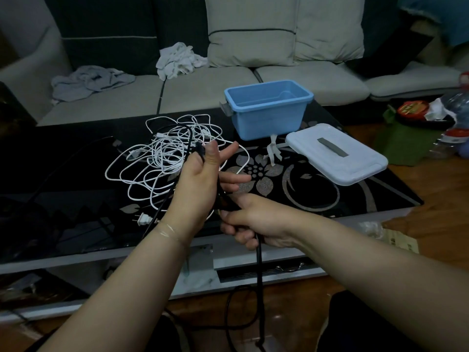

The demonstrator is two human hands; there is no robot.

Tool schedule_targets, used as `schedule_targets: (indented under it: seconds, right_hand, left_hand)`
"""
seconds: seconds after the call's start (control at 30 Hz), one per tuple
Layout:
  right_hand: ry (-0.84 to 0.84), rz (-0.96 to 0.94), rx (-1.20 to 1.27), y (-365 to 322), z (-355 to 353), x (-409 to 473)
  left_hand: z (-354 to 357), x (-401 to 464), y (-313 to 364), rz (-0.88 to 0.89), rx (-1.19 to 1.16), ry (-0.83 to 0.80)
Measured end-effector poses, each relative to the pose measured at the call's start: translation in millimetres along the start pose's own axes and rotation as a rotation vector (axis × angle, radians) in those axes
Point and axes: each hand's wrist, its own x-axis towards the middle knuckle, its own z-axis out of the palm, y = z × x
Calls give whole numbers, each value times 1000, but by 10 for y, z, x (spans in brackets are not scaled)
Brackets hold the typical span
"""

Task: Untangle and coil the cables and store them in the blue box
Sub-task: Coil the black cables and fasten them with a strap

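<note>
A black cable [259, 270] runs from the floor up through both hands. My left hand [200, 181] is raised over the table, its thumb pinning the cable's end while loops wrap behind the palm. My right hand [253, 219] grips the same cable just below, near the table's front edge. A tangle of white cables [162, 158] lies on the black glass table [317, 196] behind my left hand, with a white plug [142, 219] at its near side. The blue box [269, 110] stands open and empty at the table's far edge.
The box's white lid [337, 154] with a grey handle lies right of the box. White ties [274, 151] lie between box and lid. A grey sofa [203, 82] with crumpled clothes runs behind the table. Bottles and packets [431, 110] clutter the floor at right.
</note>
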Motion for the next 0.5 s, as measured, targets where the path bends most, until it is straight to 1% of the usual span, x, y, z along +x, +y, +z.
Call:
schedule_targets:
  seconds: [0.13,0.27,0.33,0.4,0.47,0.5]
  right_hand:
    - [-56,54,40,-6,-56,-10]
    - [-108,83,77,-52,-98,-44]
    - [-98,73,39,-57,-98,-58]
    - [-106,72,-23,-53,-99,-73]
    - [-113,67,-101,-38,-119,-84]
    - [-99,70,-141,-35,-132,-88]
  left_hand:
    - [44,7,-110,8,66,4]
    - [10,28,-232,83,234,16]
    - [-37,47,-256,161,440,-15]
    - [-75,48,-262,250,797,-41]
    - [-99,46,-261,273,1093,-74]
    - [-101,39,-239,261,1181,-113]
